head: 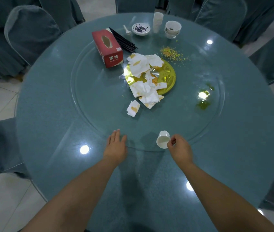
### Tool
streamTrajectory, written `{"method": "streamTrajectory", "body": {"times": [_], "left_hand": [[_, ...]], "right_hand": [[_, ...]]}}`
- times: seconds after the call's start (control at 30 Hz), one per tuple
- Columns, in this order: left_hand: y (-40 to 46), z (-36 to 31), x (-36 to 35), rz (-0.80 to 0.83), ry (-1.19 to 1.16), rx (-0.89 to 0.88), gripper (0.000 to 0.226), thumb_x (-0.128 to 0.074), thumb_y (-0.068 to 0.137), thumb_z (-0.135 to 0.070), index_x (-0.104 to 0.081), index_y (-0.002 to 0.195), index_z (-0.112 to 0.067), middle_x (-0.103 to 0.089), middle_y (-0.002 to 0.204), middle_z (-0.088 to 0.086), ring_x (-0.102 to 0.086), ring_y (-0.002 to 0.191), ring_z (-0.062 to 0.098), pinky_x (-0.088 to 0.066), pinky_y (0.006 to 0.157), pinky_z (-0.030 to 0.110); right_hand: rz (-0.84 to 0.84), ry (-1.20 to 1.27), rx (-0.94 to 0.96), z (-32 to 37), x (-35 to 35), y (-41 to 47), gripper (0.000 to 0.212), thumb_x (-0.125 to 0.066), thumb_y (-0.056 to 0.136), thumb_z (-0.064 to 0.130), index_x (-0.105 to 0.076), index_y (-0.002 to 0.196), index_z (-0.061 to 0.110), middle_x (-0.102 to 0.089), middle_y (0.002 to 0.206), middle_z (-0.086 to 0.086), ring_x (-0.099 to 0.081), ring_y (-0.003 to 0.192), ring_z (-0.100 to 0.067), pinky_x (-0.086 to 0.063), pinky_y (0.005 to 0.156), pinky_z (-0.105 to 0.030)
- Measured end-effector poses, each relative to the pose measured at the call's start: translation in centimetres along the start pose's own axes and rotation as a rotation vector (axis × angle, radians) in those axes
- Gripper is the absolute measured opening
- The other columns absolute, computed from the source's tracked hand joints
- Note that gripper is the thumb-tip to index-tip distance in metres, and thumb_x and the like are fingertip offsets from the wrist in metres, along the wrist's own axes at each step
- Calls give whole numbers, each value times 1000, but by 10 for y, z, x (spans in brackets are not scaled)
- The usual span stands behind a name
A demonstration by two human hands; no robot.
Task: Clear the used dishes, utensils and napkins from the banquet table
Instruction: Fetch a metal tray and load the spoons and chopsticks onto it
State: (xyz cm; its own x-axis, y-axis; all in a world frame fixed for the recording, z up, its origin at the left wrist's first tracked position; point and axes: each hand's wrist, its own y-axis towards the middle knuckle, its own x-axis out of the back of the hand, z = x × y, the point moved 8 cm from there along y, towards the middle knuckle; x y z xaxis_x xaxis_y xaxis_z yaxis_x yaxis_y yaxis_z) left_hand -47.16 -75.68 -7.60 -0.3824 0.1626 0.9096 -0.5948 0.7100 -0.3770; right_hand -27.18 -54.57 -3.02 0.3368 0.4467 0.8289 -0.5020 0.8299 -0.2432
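Note:
My right hand (179,147) pinches the rim of a small white cup (163,139), tilted on its side just above the near edge of the glass turntable (86,104). My left hand (117,144) rests flat and open on the table, fingers together, holding nothing. Stained white napkins (143,81) lie piled over a gold plate (166,76) at the centre. Farther back are black chopsticks (124,40), a white spoon (127,30), a small dish with dark scraps (141,28), a stack of white cups (157,22) and stacked bowls (172,29).
A red tissue box (107,47) stands left of the plate. Yellow food crumbs (172,52) and a green spill (204,99) mark the turntable's right side. Chairs in blue-grey covers (29,32) ring the round table.

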Motion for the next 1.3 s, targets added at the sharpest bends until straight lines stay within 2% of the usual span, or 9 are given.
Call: {"method": "streamTrajectory", "body": {"times": [0.13, 0.3, 0.43, 0.53, 0.67, 0.8, 1.03, 1.17, 1.3], "left_hand": [[-8, 1, -13, 90, 25, 115, 56, -34, 98, -30, -21, 151, -20, -2, 161, 24, 4, 151, 36, 2, 121, 52], [-21, -35, -24, 67, 66, -43, 56, -41, 92, -33, -31, 147, -23, -18, 159, 14, -8, 150, 28, 3, 121, 51], [-17, -41, -14, 36, 59, -157, 53, -40, 93, -27, -34, 146, -24, -30, 154, -1, -10, 151, 20, 7, 122, 49], [-9, -24, -2, 19, 55, -87, 58, -41, 93, -21, -29, 150, -25, -18, 160, 3, -4, 151, 23, 2, 122, 49], [-8, 6, -4, 95, 57, 42, 64, -39, 95, -26, -16, 155, -25, 1, 164, 7, 6, 152, 28, 2, 121, 53], [-13, -13, -17, 149, 148, -60, 62, -34, 97, -26, -16, 156, -30, 1, 165, 6, 11, 152, 25, 7, 119, 56], [-12, -55, -25, 195, 117, -247, 61, -41, 95, -28, -23, 153, -38, 1, 165, -6, 8, 152, 18, 8, 120, 55], [-7, -34, -9, 93, 36, -68, 62, -41, 95, -25, -21, 154, -31, 4, 165, 4, 5, 152, 24, -2, 122, 50], [-10, -4, -7, 110, 28, 82, 63, -40, 97, -31, -16, 155, -26, -1, 163, 14, 1, 151, 34, -5, 121, 51]], "right_hand": [[25, 17, -16, -5, -2, -5, 13, -61, 83, 26, -49, 79, 24, -58, 73, 6, -56, 67, -17, -48, 60, -35], [20, 26, -53, -12, -1, -7, 14, -59, 83, 28, -48, 77, 25, -58, 71, 8, -56, 64, -15, -43, 56, -30], [13, 18, -55, -13, 1, -8, 13, -59, 83, 28, -48, 77, 24, -58, 71, 7, -56, 65, -15, -47, 59, -33], [6, 25, -56, -13, 3, -10, 13, -59, 84, 28, -49, 78, 24, -58, 71, 7, -57, 66, -16, -48, 61, -35], [7, 38, -64, -14, 6, -15, 13, -60, 84, 27, -49, 78, 25, -58, 72, 7, -56, 66, -14, -48, 61, -34], [-2, 44, -82, -18, 9, -18, 13, -59, 83, 27, -49, 77, 24, -58, 71, 7, -56, 65, -14, -48, 61, -35], [-29, 46, -90, -23, 18, -20, 12, -58, 84, 27, -48, 77, 24, -58, 70, 7, -56, 65, -13, -47, 60, -34], [-21, 37, -85, -24, 18, -20, 13, -59, 83, 27, -48, 77, 24, -58, 70, 6, -57, 65, -16, -49, 61, -36], [-14, 47, -88, -21, 16, -21, 13, -58, 83, 27, -48, 76, 23, -58, 69, 6, -56, 64, -15, -49, 62, -35]]}}
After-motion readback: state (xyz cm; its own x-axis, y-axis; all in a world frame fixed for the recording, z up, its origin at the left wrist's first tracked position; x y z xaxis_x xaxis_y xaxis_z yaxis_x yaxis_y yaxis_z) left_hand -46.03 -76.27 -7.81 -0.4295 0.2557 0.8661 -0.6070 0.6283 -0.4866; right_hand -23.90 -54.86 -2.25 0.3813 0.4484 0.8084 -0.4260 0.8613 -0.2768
